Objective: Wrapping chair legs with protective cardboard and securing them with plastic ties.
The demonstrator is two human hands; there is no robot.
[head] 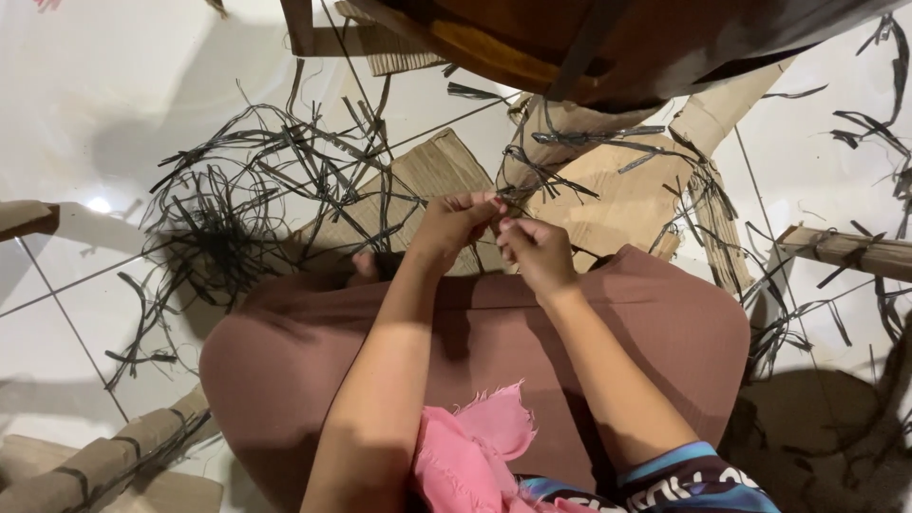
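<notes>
My left hand [451, 226] and my right hand [534, 249] meet above my knees, fingertips pinched together on a thin dark strip [521, 190]. That strip runs up toward a bundle of dark strips [560, 142] hanging from the brown wooden piece [570, 43] at the top. Both hands are closed on the strip. My lap is covered by a brown skirt [475, 342], and a pink cloth [475, 446] lies near my body.
A tangled heap of dark strips [237, 209] spreads on the white tiled floor [85, 104] at the left. Flattened cardboard [617, 204] lies under the work. Wooden sticks wrapped in strips lie at the right [845, 249] and bottom left [104, 461].
</notes>
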